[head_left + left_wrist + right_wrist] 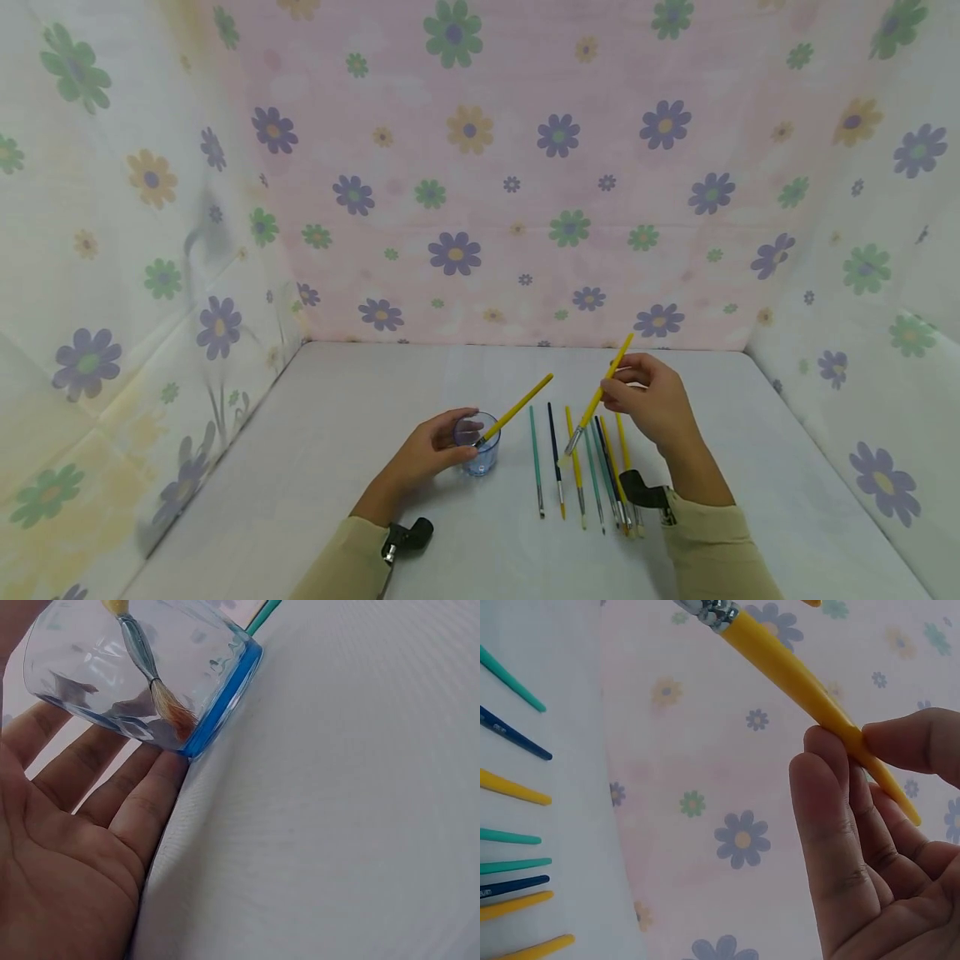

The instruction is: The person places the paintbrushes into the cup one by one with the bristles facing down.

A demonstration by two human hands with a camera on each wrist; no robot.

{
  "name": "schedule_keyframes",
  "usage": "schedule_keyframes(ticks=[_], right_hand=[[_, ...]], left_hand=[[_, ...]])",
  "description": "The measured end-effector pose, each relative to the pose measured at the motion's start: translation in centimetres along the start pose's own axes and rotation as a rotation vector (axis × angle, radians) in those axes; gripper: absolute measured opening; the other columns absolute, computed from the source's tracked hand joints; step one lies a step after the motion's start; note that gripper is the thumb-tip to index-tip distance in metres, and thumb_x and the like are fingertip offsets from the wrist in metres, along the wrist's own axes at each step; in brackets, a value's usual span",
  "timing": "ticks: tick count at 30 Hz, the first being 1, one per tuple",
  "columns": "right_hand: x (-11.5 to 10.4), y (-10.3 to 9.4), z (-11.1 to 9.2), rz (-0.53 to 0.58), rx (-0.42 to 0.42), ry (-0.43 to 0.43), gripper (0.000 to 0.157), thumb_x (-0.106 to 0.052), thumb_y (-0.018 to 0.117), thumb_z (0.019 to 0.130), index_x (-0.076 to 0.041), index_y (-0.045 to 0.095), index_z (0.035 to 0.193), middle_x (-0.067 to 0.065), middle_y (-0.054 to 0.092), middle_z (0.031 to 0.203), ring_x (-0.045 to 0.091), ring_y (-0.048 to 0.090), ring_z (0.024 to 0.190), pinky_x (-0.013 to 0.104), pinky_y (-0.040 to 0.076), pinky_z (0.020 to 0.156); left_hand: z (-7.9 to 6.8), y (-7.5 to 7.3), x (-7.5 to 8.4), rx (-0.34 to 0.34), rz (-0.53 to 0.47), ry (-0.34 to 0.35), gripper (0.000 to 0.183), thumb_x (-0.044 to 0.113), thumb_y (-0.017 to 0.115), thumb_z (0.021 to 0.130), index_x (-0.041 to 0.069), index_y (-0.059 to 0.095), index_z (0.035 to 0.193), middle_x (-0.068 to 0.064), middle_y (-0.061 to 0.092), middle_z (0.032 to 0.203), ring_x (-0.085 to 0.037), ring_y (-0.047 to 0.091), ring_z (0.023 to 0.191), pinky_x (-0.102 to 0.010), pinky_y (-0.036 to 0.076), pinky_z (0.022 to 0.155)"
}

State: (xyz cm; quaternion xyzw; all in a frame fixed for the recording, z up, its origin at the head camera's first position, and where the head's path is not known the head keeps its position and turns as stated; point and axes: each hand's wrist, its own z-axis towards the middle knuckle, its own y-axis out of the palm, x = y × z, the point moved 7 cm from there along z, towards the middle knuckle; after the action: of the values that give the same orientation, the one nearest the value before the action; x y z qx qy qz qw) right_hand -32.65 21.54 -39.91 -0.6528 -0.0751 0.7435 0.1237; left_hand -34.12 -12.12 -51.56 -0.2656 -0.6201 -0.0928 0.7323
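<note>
My left hand [423,457] holds a clear glass cup [483,462] with a blue base, thumb on the near side and fingers on the far side. A yellow-handled paintbrush [522,407] leans in the cup, handle to the upper right; its brown bristles [174,712] rest near the bottom in the left wrist view. Above the table to the right, my right hand [654,402] pinches another yellow paintbrush [787,671] between thumb and fingertips. That brush slants with its metal ferrule [574,439] and pale bristles down, over the brushes lying on the table.
Several paintbrushes lie side by side between the hands, bristles toward me, among them a teal one [536,458], a dark blue one [554,446] and a yellow one [578,479]. Flower-patterned cloth [517,167] walls the white table [337,400] at the back and both sides.
</note>
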Motion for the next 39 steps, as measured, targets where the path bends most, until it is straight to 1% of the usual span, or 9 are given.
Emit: schedule_keyframes(ticks=[6,13,18,25,28,31,34,39], right_hand=[[-1.1,0.3,-0.5,0.049,0.028,-0.045,0.04,-0.018,0.075,0.096,0.0,0.055,0.126,0.021,0.068,0.111,0.015,0.077,0.088,0.031,0.064,0.077],[-2.2,1.0,-1.2,0.125,0.061,-0.098,0.042,-0.021,0.077,0.095,-0.001,0.055,0.125,0.019,0.067,0.109,0.017,0.078,0.089,0.031,0.064,0.079],[-3.2,1.7,-1.7,0.157,0.078,-0.177,0.041,-0.021,0.078,0.095,-0.002,0.056,0.125,0.018,0.068,0.11,0.017,0.078,0.089,0.03,0.064,0.08],[-4.5,3.6,-2.3,0.163,0.055,-0.298,0.037,-0.017,0.078,0.094,-0.004,0.058,0.123,0.018,0.069,0.108,0.019,0.077,0.09,0.03,0.064,0.08],[-4.9,4.5,-2.6,0.153,0.041,-0.328,0.035,-0.016,0.078,0.094,-0.005,0.06,0.121,0.016,0.069,0.108,0.018,0.076,0.092,0.029,0.064,0.08],[-5.1,5.2,-2.8,0.128,0.03,-0.336,0.032,-0.018,0.078,0.094,-0.007,0.061,0.12,0.012,0.07,0.107,0.018,0.075,0.093,0.028,0.064,0.08],[-5.0,5.9,-3.0,0.096,0.019,-0.331,0.031,-0.021,0.078,0.094,-0.01,0.063,0.118,0.008,0.071,0.106,0.019,0.075,0.094,0.027,0.064,0.08],[-5.0,7.0,-3.3,0.009,0.015,-0.319,0.028,-0.027,0.078,0.094,-0.015,0.065,0.116,0.001,0.072,0.105,0.014,0.074,0.096,0.025,0.063,0.08]], left_hand=[[0.1,0.0,-0.1,0.005,-0.008,0.002,0.07,0.027,0.079,0.093,0.017,0.047,0.154,-0.007,0.06,0.149,-0.026,0.06,0.136,-0.028,0.054,0.105],[0.1,0.1,-0.2,0.011,0.007,-0.003,0.071,0.03,0.082,0.091,0.019,0.049,0.153,-0.006,0.061,0.148,-0.022,0.061,0.135,-0.027,0.054,0.104],[0.1,0.1,-0.3,0.013,0.001,-0.002,0.07,0.028,0.082,0.091,0.019,0.05,0.152,-0.006,0.061,0.148,-0.024,0.061,0.135,-0.029,0.055,0.104],[0.0,0.0,-0.3,0.011,-0.015,-0.008,0.07,0.027,0.082,0.091,0.019,0.05,0.152,-0.007,0.061,0.148,-0.023,0.06,0.135,-0.029,0.054,0.105],[0.1,-0.1,-0.3,0.009,-0.043,-0.003,0.069,0.024,0.082,0.09,0.018,0.051,0.151,-0.009,0.061,0.147,-0.024,0.061,0.135,-0.028,0.055,0.103],[0.1,-0.1,-0.3,0.007,-0.069,0.0,0.068,0.022,0.083,0.09,0.016,0.052,0.15,-0.011,0.062,0.147,-0.026,0.061,0.134,-0.027,0.056,0.102],[0.1,-0.2,-0.3,0.008,-0.067,-0.002,0.068,0.022,0.083,0.089,0.018,0.053,0.15,-0.01,0.061,0.147,-0.026,0.061,0.135,-0.026,0.056,0.101],[0.1,-0.2,-0.2,0.014,-0.055,-0.011,0.067,0.024,0.083,0.089,0.02,0.054,0.149,-0.008,0.062,0.146,-0.025,0.061,0.134,-0.027,0.056,0.101]])
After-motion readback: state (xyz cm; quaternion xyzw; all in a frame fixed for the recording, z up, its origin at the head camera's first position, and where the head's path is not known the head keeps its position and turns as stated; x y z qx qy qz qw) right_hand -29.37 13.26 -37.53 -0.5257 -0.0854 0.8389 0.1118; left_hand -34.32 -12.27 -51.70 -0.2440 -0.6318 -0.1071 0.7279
